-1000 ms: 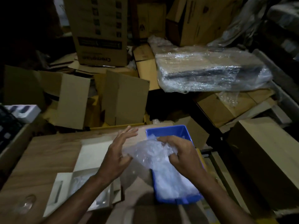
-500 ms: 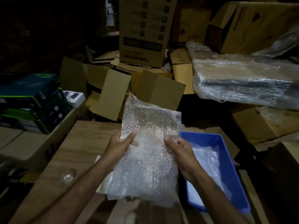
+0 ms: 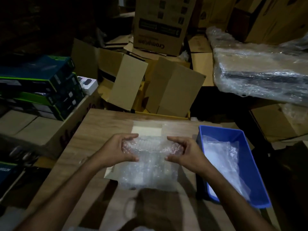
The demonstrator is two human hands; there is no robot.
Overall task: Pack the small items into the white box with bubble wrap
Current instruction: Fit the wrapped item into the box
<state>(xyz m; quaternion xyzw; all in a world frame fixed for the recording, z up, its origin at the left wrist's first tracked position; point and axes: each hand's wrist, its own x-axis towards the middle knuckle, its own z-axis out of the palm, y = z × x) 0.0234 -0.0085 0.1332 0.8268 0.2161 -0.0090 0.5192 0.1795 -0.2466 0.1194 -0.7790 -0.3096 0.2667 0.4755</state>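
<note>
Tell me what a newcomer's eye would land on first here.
Both hands, left hand and right hand, grip a sheet of bubble wrap over the white box at the centre of the wooden table. A blue tray with more wrap sits right of them.

Only thing I can actually read is "Crompton" on the tall cardboard carton [image 3: 164,22] at the back, and it's printed upside down near its bottom edge. The other labels on that carton are too dark and blurry to make out.
</note>
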